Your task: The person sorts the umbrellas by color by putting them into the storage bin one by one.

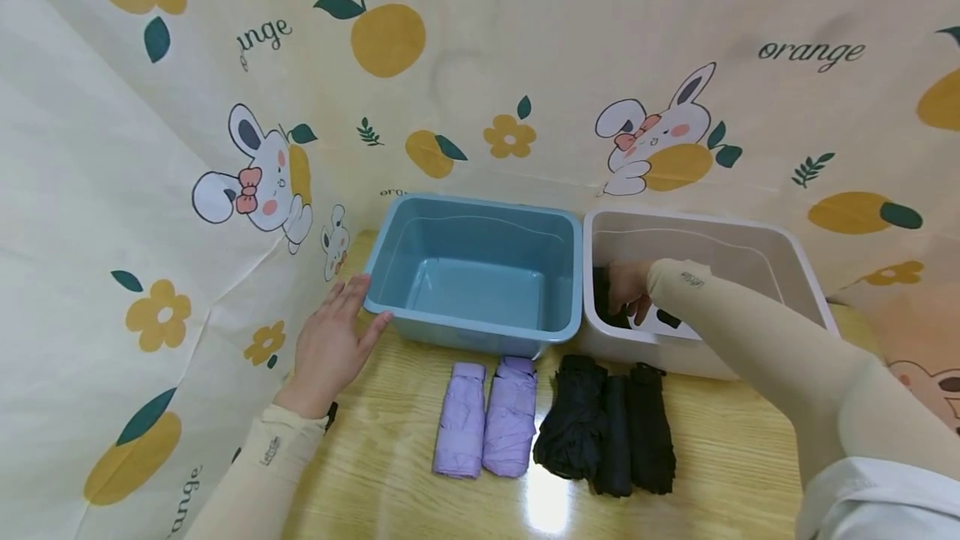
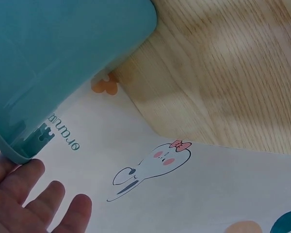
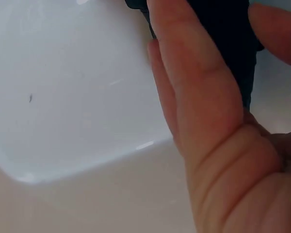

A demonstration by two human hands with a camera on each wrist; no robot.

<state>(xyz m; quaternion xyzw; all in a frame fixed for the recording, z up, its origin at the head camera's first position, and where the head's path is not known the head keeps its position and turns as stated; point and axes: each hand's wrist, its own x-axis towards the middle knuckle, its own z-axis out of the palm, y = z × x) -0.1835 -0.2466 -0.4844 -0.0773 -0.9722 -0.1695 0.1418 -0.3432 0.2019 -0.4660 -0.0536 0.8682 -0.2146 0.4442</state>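
Note:
My right hand (image 1: 628, 286) reaches down inside the off-white bin (image 1: 806, 273). Its thumb and fingers lie on either side of a black folded umbrella (image 3: 228, 34) and hold it near the bin's left wall; much of that umbrella is hidden by the hand. Another small black piece (image 1: 667, 318) shows beside it on the bin's floor. Over at the blue bin (image 1: 480, 332), my left hand (image 1: 333, 340) rests its fingertips on the front left corner, fingers spread and fairly straight. In the left wrist view, those fingers (image 2: 26, 179) touch the rim.
In front of the bins, on the wooden table (image 1: 375, 473), lie two purple folded umbrellas (image 1: 460, 421) and several black ones (image 1: 651, 432), side by side. A printed cloth (image 1: 465, 107) hangs behind the bins and along the left.

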